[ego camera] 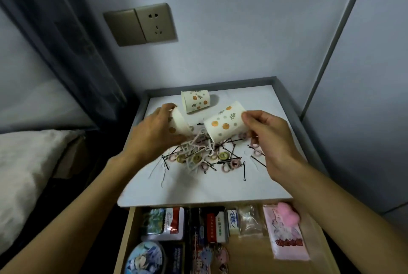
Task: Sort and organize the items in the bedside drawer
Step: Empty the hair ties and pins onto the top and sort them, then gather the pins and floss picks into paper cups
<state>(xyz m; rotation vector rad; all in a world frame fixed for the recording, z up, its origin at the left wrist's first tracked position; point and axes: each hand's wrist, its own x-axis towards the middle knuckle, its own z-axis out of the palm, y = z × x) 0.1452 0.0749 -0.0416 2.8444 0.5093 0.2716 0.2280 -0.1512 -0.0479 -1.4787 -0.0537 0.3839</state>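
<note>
While tilted mouth-down over the desk (198,187), gripped: left cup (180,125) by curled left fingers (166,108), right cup (225,121) by right fingers (250,118); below the fingers, pile of hairpins and hair rings (198,155); beyond the fingers, third cup (195,101).

A pile (205,156) of pins and ties lies on the tabletop (198,189), a cup (195,101) behind it. The drawer (249,251) sits in front, a bed (26,163) to the left.
</note>
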